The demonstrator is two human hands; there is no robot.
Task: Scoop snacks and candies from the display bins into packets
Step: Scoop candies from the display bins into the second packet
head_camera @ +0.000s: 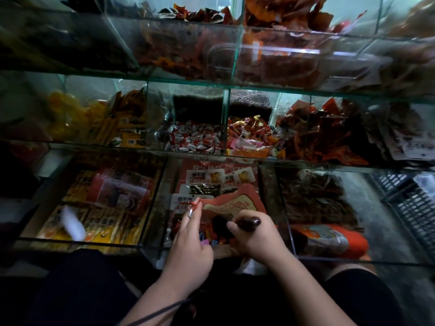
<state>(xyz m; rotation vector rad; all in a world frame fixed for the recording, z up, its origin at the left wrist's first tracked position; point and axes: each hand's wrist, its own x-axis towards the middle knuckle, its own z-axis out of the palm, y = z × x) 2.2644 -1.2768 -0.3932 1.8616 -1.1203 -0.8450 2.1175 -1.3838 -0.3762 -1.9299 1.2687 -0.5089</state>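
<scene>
My left hand (191,243) pinches a small red-and-white wrapped candy (194,204) between fingertips, just left of the open mouth of a red packet (235,203). The packet stands over the middle lower glass bin (153,241), with coloured wrapped candies (209,234) showing inside its mouth. My right hand (255,234) grips a dark wooden handle (250,222), probably a scoop's; its bowl is hidden in the packet. Bins of wrapped candies, red-white (195,138) and mixed colours (249,135), sit on the shelf above.
Glass shelves of bins rise in three tiers. The lower left bin holds yellow and red snack packs (106,203); the lower right bin holds dark dried strips (317,198) and an orange pack (329,238). A dark plastic crate (414,203) stands at far right. My dark-clothed knees fill the bottom.
</scene>
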